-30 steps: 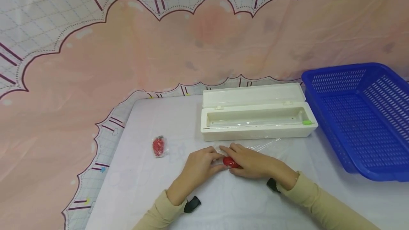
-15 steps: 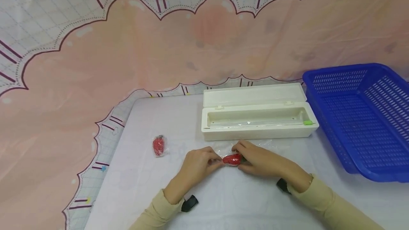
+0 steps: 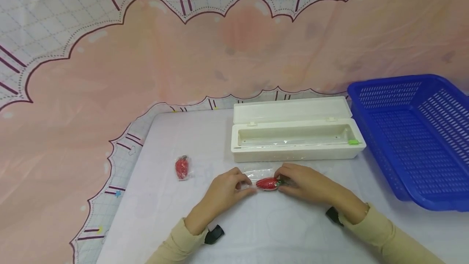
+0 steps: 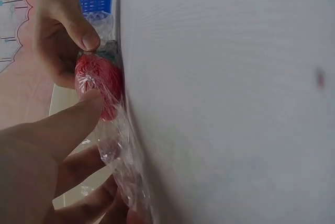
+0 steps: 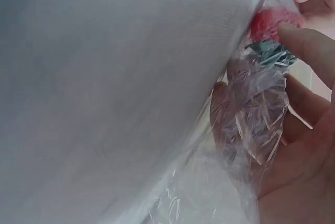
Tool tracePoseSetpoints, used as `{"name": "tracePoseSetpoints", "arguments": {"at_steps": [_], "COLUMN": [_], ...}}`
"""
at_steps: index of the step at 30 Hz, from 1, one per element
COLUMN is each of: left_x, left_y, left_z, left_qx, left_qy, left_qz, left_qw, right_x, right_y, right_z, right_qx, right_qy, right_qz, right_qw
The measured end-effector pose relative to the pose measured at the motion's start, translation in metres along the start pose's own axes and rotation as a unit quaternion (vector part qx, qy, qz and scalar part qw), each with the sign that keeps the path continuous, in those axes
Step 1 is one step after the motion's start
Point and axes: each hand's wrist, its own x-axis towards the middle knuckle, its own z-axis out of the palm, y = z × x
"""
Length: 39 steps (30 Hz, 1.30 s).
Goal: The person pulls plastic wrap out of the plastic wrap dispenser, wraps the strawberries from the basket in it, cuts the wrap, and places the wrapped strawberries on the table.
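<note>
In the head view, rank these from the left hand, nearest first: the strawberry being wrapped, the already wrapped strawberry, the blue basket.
From the left hand:
1. Strawberry being wrapped, touching it, right.
2. Already wrapped strawberry, left.
3. Blue basket, far right.

Backdrop: a pink cloth (image 3: 205, 56) is hanging behind the work area, scalloped maroon outline, pale grid pattern with coloured candle shapes along its top. The same cloth is draping down at the left. A bench (image 3: 176, 215) under a white cover is standing in front of it, lying flat and smooth. Light is falling soft and even, casting only faint shadows. No windows showing.
</note>
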Motion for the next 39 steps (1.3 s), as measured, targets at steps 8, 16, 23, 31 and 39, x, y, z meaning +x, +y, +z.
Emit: {"name": "tracePoseSetpoints", "arguments": {"at_steps": [8,16,23,31,39], "left_x": [-0.002,0.002,0.006,0.009,0.014], "left_y": [0.005,0.026,0.031,0.027,0.022], "left_z": [-0.008,-0.011,-0.001,0.004,0.002], "left_qx": [-0.009,-0.014,0.006,-0.004,-0.018], "left_qy": [-0.013,0.023,-0.001,-0.003,-0.036], "left_qz": [-0.027,0.008,0.021,0.033,0.042], "left_qw": [0.9995,0.9996,0.9998,0.9994,0.9983], "right_x": [0.001,0.002,0.002,0.001,0.003], "right_y": [0.000,0.002,0.004,0.005,0.000], "right_z": [-0.002,-0.002,-0.001,0.002,0.001], "right_qx": [0.013,0.019,0.019,0.032,0.024], "right_qy": [-0.011,-0.010,0.001,0.005,0.020], "right_qz": [0.001,-0.002,-0.015,-0.044,-0.016], "right_qw": [1.000,1.000,1.000,0.999,0.999]}}
